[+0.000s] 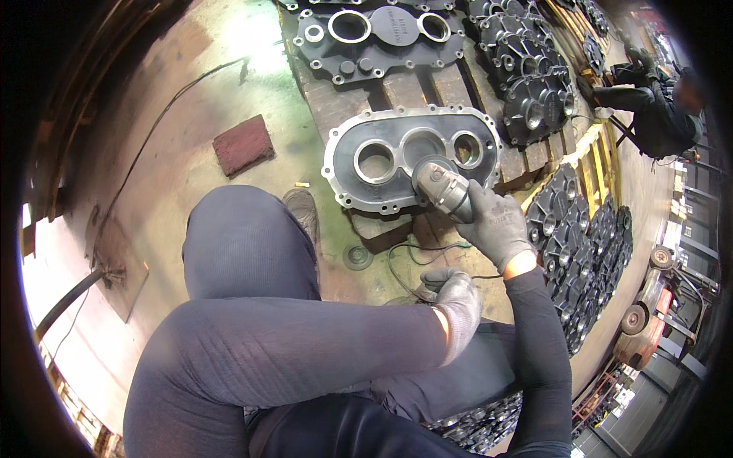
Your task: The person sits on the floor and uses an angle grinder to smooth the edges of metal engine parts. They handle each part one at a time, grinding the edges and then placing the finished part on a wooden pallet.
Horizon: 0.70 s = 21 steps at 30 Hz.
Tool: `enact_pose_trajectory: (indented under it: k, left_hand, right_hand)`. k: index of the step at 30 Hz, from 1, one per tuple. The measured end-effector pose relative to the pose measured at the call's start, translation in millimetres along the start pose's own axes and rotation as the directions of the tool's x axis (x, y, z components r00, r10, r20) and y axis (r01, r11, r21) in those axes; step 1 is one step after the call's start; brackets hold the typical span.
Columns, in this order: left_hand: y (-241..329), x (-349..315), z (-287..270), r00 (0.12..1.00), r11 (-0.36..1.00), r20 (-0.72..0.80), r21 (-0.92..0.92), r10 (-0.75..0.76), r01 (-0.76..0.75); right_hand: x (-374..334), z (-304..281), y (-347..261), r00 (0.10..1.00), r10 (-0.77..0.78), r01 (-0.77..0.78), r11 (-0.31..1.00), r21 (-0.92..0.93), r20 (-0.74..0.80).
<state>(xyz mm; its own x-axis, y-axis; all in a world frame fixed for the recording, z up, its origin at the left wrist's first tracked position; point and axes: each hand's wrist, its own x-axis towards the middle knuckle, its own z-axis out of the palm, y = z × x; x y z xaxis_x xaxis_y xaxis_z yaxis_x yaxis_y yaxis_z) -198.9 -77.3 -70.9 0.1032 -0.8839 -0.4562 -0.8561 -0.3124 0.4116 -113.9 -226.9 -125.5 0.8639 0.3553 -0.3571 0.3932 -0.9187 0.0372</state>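
My right hand (496, 226), in a grey work glove, is wrapped around an angle grinder (450, 194). The grinder's disc end rests over the lower middle of a dark metal housing cover (347, 162) with a bright machined rim and three round bores. This cover lies flat on a wooden pallet. Closer to my body, my left hand (458, 301), also gloved, hovers over my lap with its fingers curled. A thin dark cord (393, 263) runs close by its fingertips; what they hold, if anything, is hidden.
Another cover (382, 38) sits farther back on the pallet (405, 88). Stacks of dark castings (527, 72) stand to the right. On the floor at left lies a dark red block (243, 145); a small round disc (357, 257) is near my shoe. Someone (657, 107) sits at far right.
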Motion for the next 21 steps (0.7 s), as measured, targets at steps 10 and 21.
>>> enact_pose_trajectory:
  k: [10, 21]
  left_hand:
    - [-2, -8, -2, 0.999, 0.999, -0.043, 0.01, 0.031, -0.031]
    - [-1, 2, -4, 0.999, 0.996, -0.003, 0.077, 0.041, -0.041]
  right_hand:
    - [-14, 10, 31, 0.995, 0.094, -0.095, 0.995, 0.019, 0.034]
    - [-17, 21, 71, 0.985, 0.16, -0.156, 0.986, 0.062, -0.067]
